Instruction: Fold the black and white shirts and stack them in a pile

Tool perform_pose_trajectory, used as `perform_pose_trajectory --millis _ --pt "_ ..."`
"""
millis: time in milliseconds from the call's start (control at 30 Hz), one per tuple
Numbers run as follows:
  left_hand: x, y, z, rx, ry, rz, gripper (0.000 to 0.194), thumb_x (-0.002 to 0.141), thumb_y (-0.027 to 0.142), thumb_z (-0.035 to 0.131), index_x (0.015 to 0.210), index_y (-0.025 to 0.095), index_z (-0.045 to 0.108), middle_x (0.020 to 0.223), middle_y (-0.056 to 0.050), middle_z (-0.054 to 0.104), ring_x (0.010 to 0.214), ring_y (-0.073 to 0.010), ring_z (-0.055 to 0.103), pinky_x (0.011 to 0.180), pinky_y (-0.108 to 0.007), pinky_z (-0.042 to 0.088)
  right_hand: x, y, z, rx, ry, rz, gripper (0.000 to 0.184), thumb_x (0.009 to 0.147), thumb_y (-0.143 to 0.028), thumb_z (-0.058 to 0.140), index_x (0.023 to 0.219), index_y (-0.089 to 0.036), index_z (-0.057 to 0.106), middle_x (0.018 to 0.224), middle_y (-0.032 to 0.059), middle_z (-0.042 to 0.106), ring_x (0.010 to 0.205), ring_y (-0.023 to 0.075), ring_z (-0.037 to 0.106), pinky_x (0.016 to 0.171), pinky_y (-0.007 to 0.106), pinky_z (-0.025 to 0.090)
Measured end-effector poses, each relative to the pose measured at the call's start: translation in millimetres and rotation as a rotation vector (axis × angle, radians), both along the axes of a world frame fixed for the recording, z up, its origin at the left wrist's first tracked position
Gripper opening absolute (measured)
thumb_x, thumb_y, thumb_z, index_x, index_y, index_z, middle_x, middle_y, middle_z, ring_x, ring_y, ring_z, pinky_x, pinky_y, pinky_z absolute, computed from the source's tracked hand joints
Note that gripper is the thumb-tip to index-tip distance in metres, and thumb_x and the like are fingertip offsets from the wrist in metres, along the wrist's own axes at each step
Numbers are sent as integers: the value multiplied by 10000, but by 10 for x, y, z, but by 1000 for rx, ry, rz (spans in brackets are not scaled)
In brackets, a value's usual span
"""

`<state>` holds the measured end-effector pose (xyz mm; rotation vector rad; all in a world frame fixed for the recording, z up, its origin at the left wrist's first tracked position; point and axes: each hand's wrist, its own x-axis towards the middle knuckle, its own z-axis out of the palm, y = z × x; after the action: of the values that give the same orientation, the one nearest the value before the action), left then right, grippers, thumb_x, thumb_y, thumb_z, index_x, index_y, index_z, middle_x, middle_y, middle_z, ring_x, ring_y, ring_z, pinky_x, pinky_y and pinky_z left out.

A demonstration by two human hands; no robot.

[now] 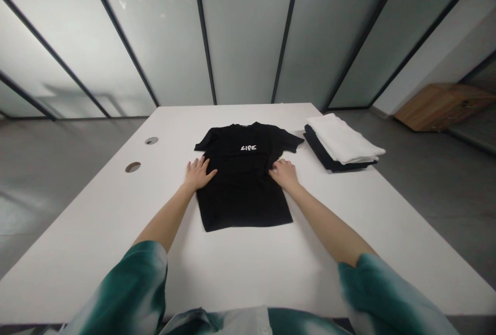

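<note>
A black T-shirt (238,198) lies spread on the white table, its neck at the far side and its hem toward me. White lettering shows on its chest, upside down from where I look. My left hand (197,173) rests on the shirt's left side edge, fingers spread and lying flat. On the opposite edge, below the right sleeve, my right hand (284,173) has its fingers curled and pinches the cloth. Small wrinkles run across the shirt between the two hands.
Folded white cloth (344,138) sits on folded black cloth (321,151) at the table's right edge. Two round holes (133,167) pierce the white table (248,273) at left. Frosted glass panels (244,35) stand behind it, and a wooden cabinet (437,107) is at far right.
</note>
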<state>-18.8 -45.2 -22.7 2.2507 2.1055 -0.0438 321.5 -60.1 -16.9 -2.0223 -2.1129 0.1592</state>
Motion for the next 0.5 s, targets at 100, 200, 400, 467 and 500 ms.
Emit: perform_pose_trajectory --millis 100,200,400,467,500 --pt "0 -11 -26 21 -19 -4 779 946 664 242 1553 183 326 1638 -110 241 1503 -340 206 1209 -541 148 -103 36 36 -30 41 10 327 952 -416 488 996 -162 690 1169 185 639 1143 346 565 974 461 419" --pt "-4 -20 -39 27 -35 -15 775 945 660 257 1551 182 330 1636 -117 243 1502 -346 206 1209 -536 148 -238 64 50 -113 424 69 437 998 -465 355 953 -179 681 1137 165 676 1159 315 589 1023 443 421" --pt "-22 -10 -55 34 -47 -21 748 947 641 286 1546 195 342 1630 -128 254 1496 -367 216 1193 -573 163 -408 20 157 -516 1468 45 308 911 -475 469 1052 -241 612 996 48 733 1013 240 682 907 391 543" --pt "-26 -6 -62 34 -51 -19 753 945 652 279 1547 203 340 1632 -119 255 1498 -362 213 1197 -563 159 -375 -22 214 -544 1596 -14 222 801 -323 586 1008 -245 593 959 22 735 937 224 698 886 367 549" --pt "-28 -4 -66 33 -52 -19 759 943 660 272 1548 207 339 1633 -114 255 1498 -359 211 1199 -556 158 -338 -47 236 -532 1623 -58 223 760 -272 595 981 -243 589 944 19 735 916 222 699 881 359 549"
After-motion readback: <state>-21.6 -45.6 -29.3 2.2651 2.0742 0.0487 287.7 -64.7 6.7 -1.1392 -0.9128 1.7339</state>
